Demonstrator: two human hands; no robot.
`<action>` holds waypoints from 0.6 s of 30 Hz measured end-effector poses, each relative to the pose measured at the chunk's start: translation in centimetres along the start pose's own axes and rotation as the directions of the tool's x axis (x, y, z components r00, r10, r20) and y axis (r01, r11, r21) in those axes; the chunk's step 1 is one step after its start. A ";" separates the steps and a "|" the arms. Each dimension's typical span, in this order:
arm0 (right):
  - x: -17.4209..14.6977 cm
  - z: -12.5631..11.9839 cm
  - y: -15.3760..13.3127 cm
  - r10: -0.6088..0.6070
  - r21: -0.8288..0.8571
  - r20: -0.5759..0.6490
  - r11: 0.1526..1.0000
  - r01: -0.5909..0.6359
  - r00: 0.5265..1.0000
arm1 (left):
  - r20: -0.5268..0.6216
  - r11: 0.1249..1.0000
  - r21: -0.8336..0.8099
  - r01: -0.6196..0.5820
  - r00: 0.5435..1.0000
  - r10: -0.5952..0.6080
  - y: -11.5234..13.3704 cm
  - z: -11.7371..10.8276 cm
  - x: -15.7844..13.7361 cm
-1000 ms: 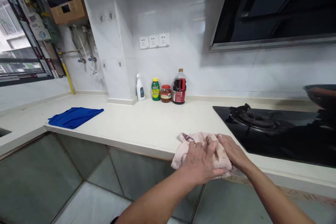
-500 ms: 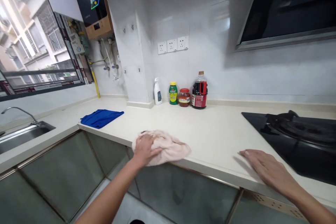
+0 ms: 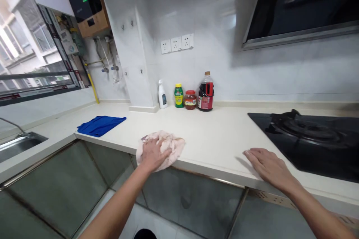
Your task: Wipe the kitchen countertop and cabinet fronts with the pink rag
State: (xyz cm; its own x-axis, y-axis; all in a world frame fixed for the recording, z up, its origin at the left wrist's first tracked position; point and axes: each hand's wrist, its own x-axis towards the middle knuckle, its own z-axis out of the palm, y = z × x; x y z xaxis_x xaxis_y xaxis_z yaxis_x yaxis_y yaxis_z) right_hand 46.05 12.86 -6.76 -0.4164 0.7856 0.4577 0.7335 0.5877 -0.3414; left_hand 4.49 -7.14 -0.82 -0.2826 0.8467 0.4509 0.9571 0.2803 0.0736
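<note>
My left hand point(image 3: 153, 153) presses down on a crumpled pink cloth point(image 3: 171, 143) at the front edge of the cream countertop point(image 3: 218, 138). The cloth bunches under my palm and hangs slightly over the edge. My right hand point(image 3: 269, 168) lies flat on the countertop further right, fingers spread, holding nothing, just left of the black gas hob point(image 3: 308, 138).
A blue cloth point(image 3: 99, 125) lies on the counter to the left. A white spray bottle point(image 3: 162, 95), a green bottle point(image 3: 178, 95), a red-lidded jar point(image 3: 190, 100) and a dark sauce bottle point(image 3: 206, 92) stand against the back wall. A sink point(image 3: 17, 145) is at far left; a range hood point(image 3: 300, 7) hangs above the hob.
Both hands were together on the pink cloth beside the hob. My left hand has since slid the cloth leftward along the counter edge, while my right hand let go and rests flat.
</note>
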 end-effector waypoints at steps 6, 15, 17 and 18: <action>0.2 -1.0 -1.2 0.087 0.056 0.021 0.995 -0.088 0.996 | -0.152 0.899 -0.117 -0.423 0.902 0.405 11.4 2.9 -1.4; 0.4 -0.9 0.4 0.080 0.133 0.069 0.987 -0.089 0.994 | -0.177 0.682 -0.018 -0.731 0.674 0.717 21.2 3.7 -1.9; 0.3 -0.9 0.7 0.052 0.110 0.074 0.992 -0.060 0.996 | -0.178 0.672 -0.015 -0.741 0.663 0.727 19.3 4.0 -1.8; 0.2 -0.9 0.8 0.041 0.093 0.069 0.994 -0.048 0.997 | -0.174 0.672 -0.018 -0.741 0.664 0.727 17.8 4.1 -1.7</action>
State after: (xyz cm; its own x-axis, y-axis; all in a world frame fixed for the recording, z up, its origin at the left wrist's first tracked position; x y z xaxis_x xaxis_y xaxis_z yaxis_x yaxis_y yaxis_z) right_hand 47.00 13.27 -6.24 -0.4217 0.8207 0.3856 0.6992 0.5651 -0.4379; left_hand 21.71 -1.76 -3.93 0.5196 0.6872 0.5077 0.8534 -0.4468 -0.2686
